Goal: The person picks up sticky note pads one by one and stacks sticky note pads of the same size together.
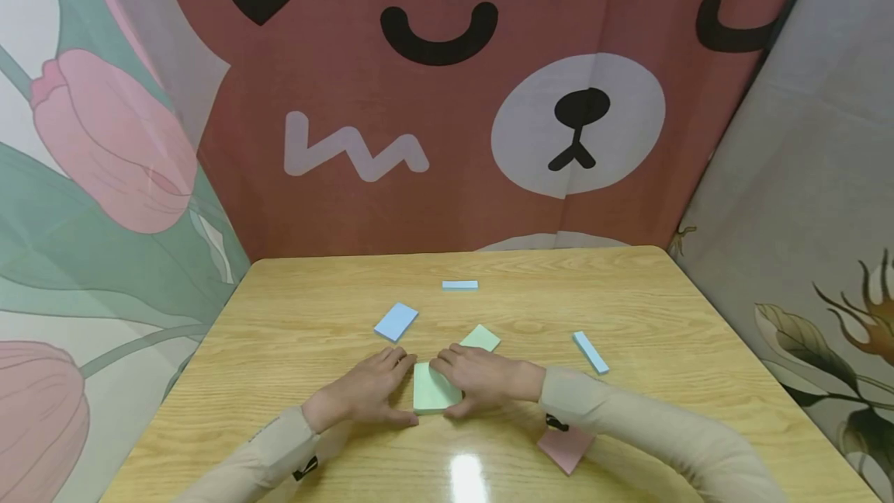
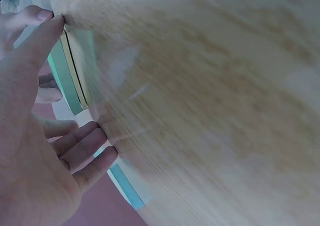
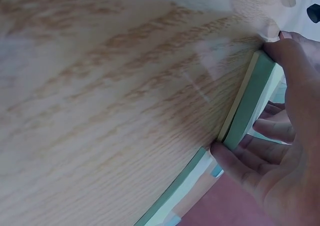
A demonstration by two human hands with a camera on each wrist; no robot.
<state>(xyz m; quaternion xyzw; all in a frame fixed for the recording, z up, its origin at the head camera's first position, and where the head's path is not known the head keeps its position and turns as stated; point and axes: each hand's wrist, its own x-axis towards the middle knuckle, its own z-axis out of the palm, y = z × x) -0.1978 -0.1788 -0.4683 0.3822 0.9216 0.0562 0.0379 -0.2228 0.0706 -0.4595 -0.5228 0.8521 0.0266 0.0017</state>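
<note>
A light green square sticky note pad (image 1: 434, 390) lies flat on the wooden table between the two hands. My right hand (image 1: 482, 372) grips it, thumb at the near right corner and fingers over its far right part. In the right wrist view the green pad (image 3: 252, 95) spans from thumb to fingertips, with a cream band along its underside. My left hand (image 1: 370, 388) lies at the pad's left side, thumb by the near corner and fingers by the far one. Behind the right fingers is a second green pad (image 1: 480, 338), partly hidden.
A blue rectangular pad (image 1: 396, 322) lies beyond the left hand. One light blue strip (image 1: 459, 286) is near the back edge, another strip (image 1: 590, 352) beyond the right forearm. A pink pad (image 1: 566, 449) is partly under the right sleeve. Patterned curtains (image 1: 447, 208) hang behind the table (image 1: 314, 293).
</note>
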